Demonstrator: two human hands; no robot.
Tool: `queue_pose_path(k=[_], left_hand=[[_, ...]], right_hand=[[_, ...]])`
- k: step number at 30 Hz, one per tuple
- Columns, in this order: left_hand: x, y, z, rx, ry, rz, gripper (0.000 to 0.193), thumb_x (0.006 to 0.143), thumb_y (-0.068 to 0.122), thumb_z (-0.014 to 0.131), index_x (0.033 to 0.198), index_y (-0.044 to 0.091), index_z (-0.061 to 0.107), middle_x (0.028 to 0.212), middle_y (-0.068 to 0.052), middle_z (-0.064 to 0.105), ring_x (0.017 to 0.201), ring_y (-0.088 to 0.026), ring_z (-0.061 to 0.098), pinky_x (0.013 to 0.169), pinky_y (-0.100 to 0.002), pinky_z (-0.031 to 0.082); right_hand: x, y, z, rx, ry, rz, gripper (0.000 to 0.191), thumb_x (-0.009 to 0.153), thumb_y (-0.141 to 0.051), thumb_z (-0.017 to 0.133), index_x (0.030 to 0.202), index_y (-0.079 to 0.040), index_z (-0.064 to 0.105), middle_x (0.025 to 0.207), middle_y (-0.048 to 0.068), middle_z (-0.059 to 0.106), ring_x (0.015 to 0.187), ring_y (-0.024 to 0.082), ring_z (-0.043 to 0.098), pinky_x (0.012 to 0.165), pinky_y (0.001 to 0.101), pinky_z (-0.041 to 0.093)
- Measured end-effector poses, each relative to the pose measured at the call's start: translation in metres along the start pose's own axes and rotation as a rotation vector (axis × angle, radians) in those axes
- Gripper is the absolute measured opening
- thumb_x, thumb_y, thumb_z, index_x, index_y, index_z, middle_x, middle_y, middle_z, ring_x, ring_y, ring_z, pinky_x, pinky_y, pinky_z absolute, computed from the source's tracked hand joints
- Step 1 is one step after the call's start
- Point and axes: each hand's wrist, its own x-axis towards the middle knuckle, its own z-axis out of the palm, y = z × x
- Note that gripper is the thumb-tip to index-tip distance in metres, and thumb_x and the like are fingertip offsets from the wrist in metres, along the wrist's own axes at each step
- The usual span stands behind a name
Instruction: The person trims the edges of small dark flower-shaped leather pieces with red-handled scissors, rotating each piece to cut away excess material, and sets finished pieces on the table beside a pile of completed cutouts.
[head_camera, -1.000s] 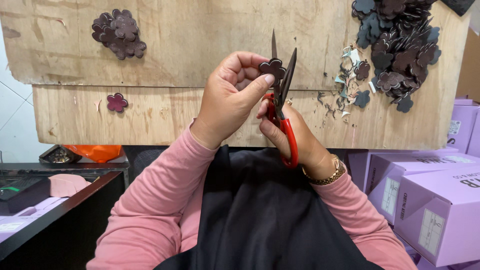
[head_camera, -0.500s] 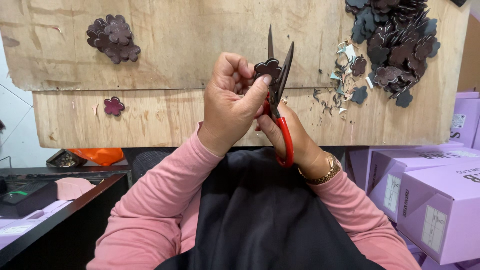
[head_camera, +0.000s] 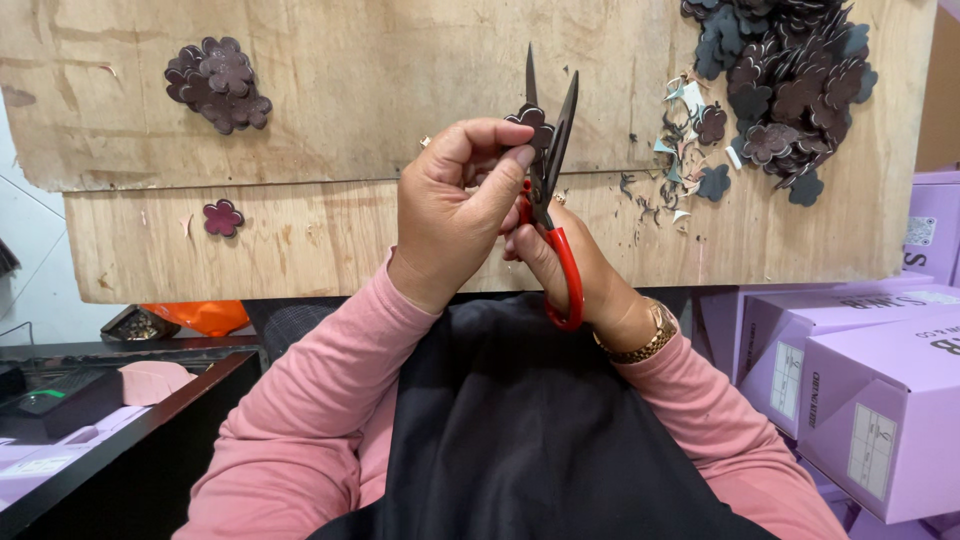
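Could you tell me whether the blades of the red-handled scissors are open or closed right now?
Open: the scissors in the right hand show two blade tips spread apart, with the dark flower piece from the left hand between them.

Single head-worn view, looking down, close over wooden board (head_camera: 300, 110)

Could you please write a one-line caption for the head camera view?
Left hand holds a dark flower-shaped piece between the open blades of red-handled scissors in the right hand.
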Motion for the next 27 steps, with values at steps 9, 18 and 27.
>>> queue_pose_path(k=[9,18,27], left_hand=[[0.0,-0.001,0.0,-0.006,0.008,0.026,0.01,0.103,-0.004,0.065,0.113,-0.002,0.066,0.09,-0.003,0.068,0.064,-0.002,0.057,0.054,-0.019,0.046],[0.002,-0.003,-0.002,0.068,0.014,0.075,0.012,0.103,-0.003,0.067,0.115,-0.002,0.066,0.101,-0.004,0.071,0.082,-0.004,0.067,0.068,-0.019,0.056],[0.003,-0.004,-0.004,0.082,0.027,0.067,0.013,0.102,-0.002,0.068,0.114,-0.002,0.067,0.104,-0.004,0.072,0.085,-0.005,0.068,0.072,-0.02,0.057]], right_hand=[[0.002,-0.001,0.001,-0.015,0.014,0.009,0.053,0.105,-0.056,0.053,0.115,-0.004,0.055,0.106,0.003,0.057,0.091,0.012,0.059,0.082,0.0275,0.053],[0.005,-0.007,0.003,-0.012,0.006,0.014,0.053,0.104,-0.059,0.051,0.109,-0.007,0.053,0.1,0.002,0.053,0.089,0.011,0.055,0.08,0.0279,0.053],[0.005,-0.012,0.004,-0.062,0.002,0.0,0.06,0.102,-0.068,0.047,0.101,-0.008,0.05,0.093,0.0,0.05,0.08,0.01,0.052,0.072,0.0261,0.05]])
